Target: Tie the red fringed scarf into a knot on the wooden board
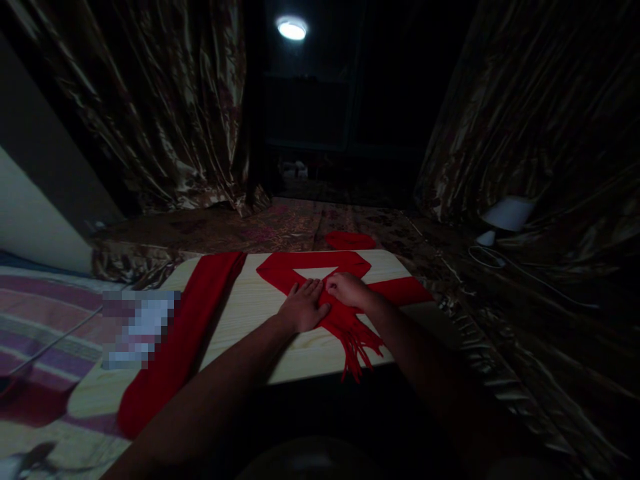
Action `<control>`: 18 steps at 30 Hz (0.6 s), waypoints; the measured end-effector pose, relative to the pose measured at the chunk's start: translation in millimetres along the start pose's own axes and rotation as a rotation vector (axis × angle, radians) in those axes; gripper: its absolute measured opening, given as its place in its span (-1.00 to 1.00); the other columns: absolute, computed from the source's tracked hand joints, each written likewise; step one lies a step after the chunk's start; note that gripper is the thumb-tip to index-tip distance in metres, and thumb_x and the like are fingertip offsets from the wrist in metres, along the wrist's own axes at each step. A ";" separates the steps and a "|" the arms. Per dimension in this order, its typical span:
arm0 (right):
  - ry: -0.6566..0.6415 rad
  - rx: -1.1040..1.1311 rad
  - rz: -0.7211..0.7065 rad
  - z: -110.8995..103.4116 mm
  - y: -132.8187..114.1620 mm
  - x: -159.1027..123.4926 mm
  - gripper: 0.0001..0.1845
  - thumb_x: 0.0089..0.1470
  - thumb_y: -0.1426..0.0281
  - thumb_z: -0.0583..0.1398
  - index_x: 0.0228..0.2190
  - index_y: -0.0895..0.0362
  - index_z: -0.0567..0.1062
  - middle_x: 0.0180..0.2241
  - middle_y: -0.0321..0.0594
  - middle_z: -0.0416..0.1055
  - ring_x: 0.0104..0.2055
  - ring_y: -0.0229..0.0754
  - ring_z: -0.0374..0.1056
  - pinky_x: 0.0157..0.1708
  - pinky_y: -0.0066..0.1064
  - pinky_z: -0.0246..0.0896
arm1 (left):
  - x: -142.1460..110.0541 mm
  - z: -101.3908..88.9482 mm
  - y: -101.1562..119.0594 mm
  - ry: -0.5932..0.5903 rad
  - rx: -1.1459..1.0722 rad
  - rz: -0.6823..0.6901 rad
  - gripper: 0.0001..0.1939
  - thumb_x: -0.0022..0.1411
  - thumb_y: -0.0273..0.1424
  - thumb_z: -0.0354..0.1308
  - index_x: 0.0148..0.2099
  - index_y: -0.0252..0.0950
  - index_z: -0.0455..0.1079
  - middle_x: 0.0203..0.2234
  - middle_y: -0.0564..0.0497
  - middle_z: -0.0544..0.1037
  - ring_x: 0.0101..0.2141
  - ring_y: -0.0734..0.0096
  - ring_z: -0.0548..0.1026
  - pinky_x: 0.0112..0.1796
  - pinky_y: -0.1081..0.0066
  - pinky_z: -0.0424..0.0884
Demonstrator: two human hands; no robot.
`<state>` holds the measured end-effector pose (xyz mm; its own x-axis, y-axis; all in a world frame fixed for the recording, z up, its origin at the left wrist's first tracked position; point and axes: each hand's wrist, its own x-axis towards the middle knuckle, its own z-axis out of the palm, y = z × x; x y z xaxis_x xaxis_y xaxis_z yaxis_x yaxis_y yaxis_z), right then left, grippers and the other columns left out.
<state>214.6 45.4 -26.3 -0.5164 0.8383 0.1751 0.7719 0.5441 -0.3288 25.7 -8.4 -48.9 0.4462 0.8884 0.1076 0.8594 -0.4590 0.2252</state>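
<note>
Head view: red scarf [345,321] lies beneath left grip [303,307], right grip [346,289].

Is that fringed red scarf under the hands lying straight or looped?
Looped: the scarf bends around a triangle of bare tabletop and crosses itself beside the left hand and right hand.

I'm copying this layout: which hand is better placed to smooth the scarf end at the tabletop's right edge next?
Right hand, probably: it is nearer that end of the red scarf, while the left hand lies spread farther left, fingers on the scarf.
</note>
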 end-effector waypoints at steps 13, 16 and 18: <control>0.557 0.091 0.486 -16.9 48.9 -23.6 -0.68 0.04 0.51 0.13 -0.13 0.13 0.48 -0.29 -0.18 0.52 -0.34 -0.20 0.38 -0.31 -0.44 0.20 | -3.8 -0.7 -0.8 0.055 -0.069 0.034 -0.25 0.39 -0.01 -0.19 0.45 -0.33 -0.04 0.38 -0.19 0.04 0.37 0.01 -0.01 0.28 -0.15 -0.09; 0.496 0.127 0.326 -21.0 49.9 -37.8 -0.62 -0.02 0.58 0.12 -0.15 0.11 0.51 -0.27 -0.20 0.54 -0.32 -0.21 0.41 -0.28 -0.45 0.23 | -6.7 -2.2 -2.1 0.116 -0.108 0.081 -0.34 0.41 -0.10 -0.17 0.43 -0.28 0.04 0.37 -0.19 0.09 0.36 -0.03 0.02 0.26 -0.21 -0.06; 0.445 0.104 0.254 -22.9 41.7 -48.5 -0.76 0.02 0.52 0.13 -0.29 0.10 0.56 -0.35 -0.22 0.54 -0.36 -0.21 0.39 -0.32 -0.45 0.22 | -9.2 -4.2 -3.3 0.192 -0.149 0.144 -0.42 0.41 -0.21 -0.13 0.40 -0.24 0.12 0.34 -0.15 0.16 0.35 -0.01 0.04 0.26 -0.23 -0.07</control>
<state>280.3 28.2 -27.2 -0.0930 0.8893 0.4478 0.7997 0.3346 -0.4985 17.7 -15.0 -46.6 0.4930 0.8062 0.3270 0.7382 -0.5866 0.3332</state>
